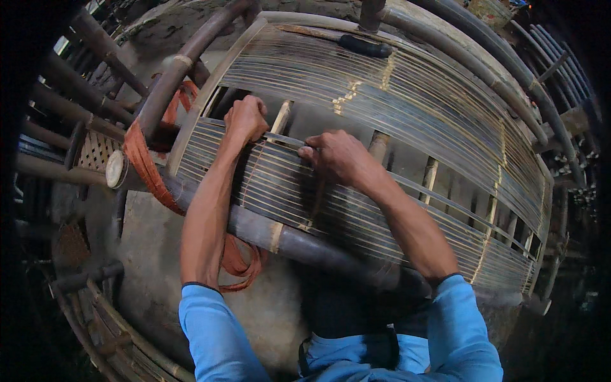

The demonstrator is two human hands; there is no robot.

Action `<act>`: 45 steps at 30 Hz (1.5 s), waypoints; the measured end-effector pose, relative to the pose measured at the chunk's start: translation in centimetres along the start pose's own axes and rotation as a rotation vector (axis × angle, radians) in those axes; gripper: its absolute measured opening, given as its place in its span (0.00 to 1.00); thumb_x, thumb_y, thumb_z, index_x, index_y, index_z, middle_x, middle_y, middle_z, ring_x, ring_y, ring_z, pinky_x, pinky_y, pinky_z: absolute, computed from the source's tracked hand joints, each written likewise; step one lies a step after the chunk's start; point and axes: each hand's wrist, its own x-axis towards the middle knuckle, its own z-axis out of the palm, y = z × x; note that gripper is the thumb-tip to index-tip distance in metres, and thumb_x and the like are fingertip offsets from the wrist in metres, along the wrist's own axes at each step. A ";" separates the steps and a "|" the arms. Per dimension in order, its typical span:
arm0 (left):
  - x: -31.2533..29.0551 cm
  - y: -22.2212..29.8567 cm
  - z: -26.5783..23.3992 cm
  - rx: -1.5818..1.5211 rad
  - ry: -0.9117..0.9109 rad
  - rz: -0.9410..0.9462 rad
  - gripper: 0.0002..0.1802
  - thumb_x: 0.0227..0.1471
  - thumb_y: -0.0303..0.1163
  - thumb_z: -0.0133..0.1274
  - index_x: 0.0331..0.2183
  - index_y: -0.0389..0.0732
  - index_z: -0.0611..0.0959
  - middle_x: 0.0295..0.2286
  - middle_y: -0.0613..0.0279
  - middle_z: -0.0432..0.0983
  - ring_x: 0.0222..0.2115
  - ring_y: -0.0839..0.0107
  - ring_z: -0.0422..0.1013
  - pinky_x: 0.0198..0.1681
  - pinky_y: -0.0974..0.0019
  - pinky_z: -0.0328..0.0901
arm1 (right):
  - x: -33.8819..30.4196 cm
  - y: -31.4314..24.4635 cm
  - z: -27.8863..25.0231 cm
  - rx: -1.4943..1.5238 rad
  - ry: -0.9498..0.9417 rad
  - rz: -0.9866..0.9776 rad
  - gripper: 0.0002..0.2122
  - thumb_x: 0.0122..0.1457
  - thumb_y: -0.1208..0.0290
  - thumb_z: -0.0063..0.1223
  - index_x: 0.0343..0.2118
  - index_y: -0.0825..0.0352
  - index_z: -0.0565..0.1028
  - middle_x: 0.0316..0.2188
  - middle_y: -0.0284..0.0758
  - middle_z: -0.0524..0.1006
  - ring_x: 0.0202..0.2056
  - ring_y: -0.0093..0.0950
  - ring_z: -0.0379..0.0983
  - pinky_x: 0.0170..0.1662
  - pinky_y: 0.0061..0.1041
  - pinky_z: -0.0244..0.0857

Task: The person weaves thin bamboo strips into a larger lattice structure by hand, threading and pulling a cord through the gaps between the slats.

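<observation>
A bench seat of thin dark bamboo slats (286, 184) lies in front of me, with a long gap across its middle. Along the near edge of that gap runs a narrow bamboo strip (284, 139). My left hand (247, 119) is closed in a fist at the strip's left part. To its right, my right hand (337, 156) pinches the same strip between thumb and fingers. Pale cross supports (281, 117) show through the gap. A knife with a black handle (366, 46) rests on the far slats, its blade pointing left.
Thick bamboo rails (181, 63) frame the bench at the left and far sides. Orange-red strapping (145, 165) wraps the left post and hangs below the front rail (299, 242). More bamboo framework (121, 331) stands at the lower left, and bamboo poles (554, 57) at the far right.
</observation>
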 end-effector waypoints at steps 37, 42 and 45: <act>-10.5 -0.9 -1.9 -0.625 0.096 0.303 0.22 0.59 0.30 0.61 0.53 0.35 0.80 0.46 0.54 0.76 0.41 0.67 0.72 0.48 0.62 0.69 | 2.3 3.3 9.4 0.347 0.766 0.009 0.10 0.54 0.69 0.56 0.33 0.71 0.82 0.36 0.52 0.81 0.46 0.50 0.77 0.51 0.46 0.69; -19.1 -7.8 -7.7 -0.150 0.460 0.084 0.20 0.62 0.46 0.57 0.33 0.38 0.88 0.25 0.60 0.77 0.26 0.63 0.68 0.43 0.49 0.70 | 0.7 2.5 5.3 0.323 0.418 0.143 0.20 0.58 0.58 0.57 0.40 0.75 0.79 0.43 0.59 0.78 0.49 0.54 0.75 0.54 0.51 0.67; -18.9 -8.2 -4.3 -0.207 0.326 0.006 0.18 0.61 0.44 0.58 0.35 0.37 0.87 0.27 0.58 0.77 0.28 0.62 0.69 0.43 0.51 0.70 | -1.1 4.5 5.0 0.502 0.277 0.248 0.23 0.60 0.53 0.55 0.39 0.75 0.79 0.42 0.60 0.77 0.50 0.54 0.74 0.53 0.53 0.67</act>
